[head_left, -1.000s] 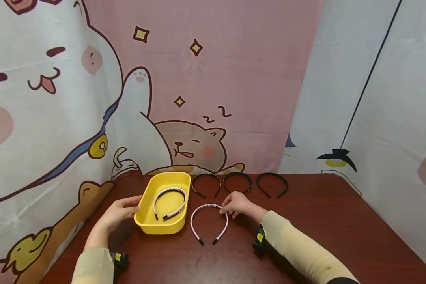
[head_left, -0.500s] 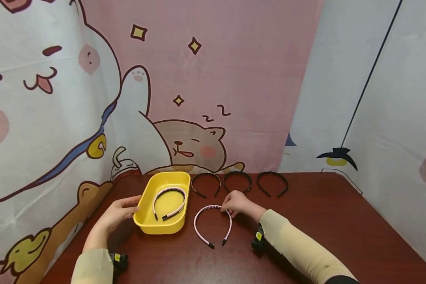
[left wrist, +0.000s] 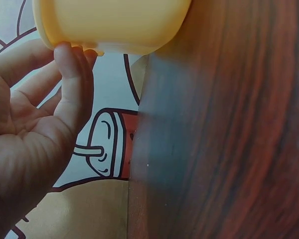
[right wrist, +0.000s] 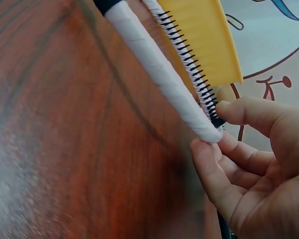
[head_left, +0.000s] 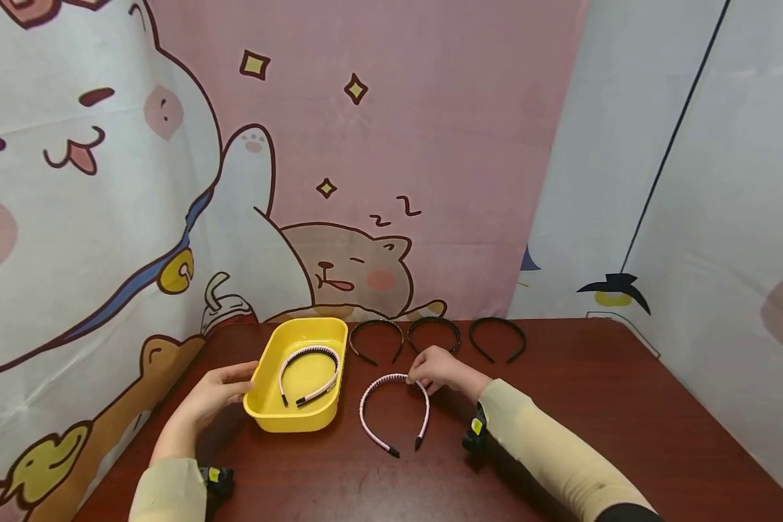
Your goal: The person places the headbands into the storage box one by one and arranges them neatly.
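My right hand (head_left: 440, 368) pinches a pale pink hair headband (head_left: 362, 412) between thumb and fingers at its upper right curve. Close up in the right wrist view, the headband (right wrist: 162, 77) has a smooth wrapped outside, black stitching along its inner side and a dark tip. To its left stands a yellow plastic tray (head_left: 292, 423), with a similar pink headband (head_left: 337, 362) lying inside. My left hand (head_left: 214, 395) holds the tray's left rim. In the left wrist view, its fingertips meet the edge of the yellow tray (left wrist: 114, 25).
Along the back edge of the brown table (head_left: 594, 406) lie three dark headbands: one on the left (head_left: 402, 341), a middle one (head_left: 433, 318) and one on the right (head_left: 497, 318). A cartoon-printed cloth (head_left: 463, 145) hangs behind the table.
The pink headband in my right hand has shifted a little right, its tips swinging rightward. My right hand has barely moved. My left hand and the tray stay in place.
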Available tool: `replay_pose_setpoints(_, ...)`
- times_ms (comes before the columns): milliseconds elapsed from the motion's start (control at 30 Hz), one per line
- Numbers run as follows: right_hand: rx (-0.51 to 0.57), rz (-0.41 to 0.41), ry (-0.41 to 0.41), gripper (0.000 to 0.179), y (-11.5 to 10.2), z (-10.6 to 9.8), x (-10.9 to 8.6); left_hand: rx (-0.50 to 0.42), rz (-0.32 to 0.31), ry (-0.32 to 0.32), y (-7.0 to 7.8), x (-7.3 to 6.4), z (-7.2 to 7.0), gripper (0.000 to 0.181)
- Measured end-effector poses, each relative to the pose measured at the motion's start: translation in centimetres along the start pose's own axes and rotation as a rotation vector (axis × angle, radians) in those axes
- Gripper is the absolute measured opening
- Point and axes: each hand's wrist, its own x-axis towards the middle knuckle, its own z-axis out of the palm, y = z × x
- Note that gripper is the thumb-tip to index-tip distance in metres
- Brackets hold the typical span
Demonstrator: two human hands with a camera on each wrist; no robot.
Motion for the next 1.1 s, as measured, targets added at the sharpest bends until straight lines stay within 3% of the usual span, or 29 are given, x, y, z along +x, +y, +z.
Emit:
replay_pose_setpoints(533, 0.074, 0.051, -0.101, 0.018, -0.2, -1.8, -0.1, -0.012, 0.010, -0.010, -0.1, 0.1, -0.2, 0.056)
replay_pose_setpoints(1100, 0.091, 0.047, -0.094, 0.033, -1.4, -3.7, 0.3, -0.015, 0.013, -0.014, -0.1, -0.2, -0.1, 0.056)
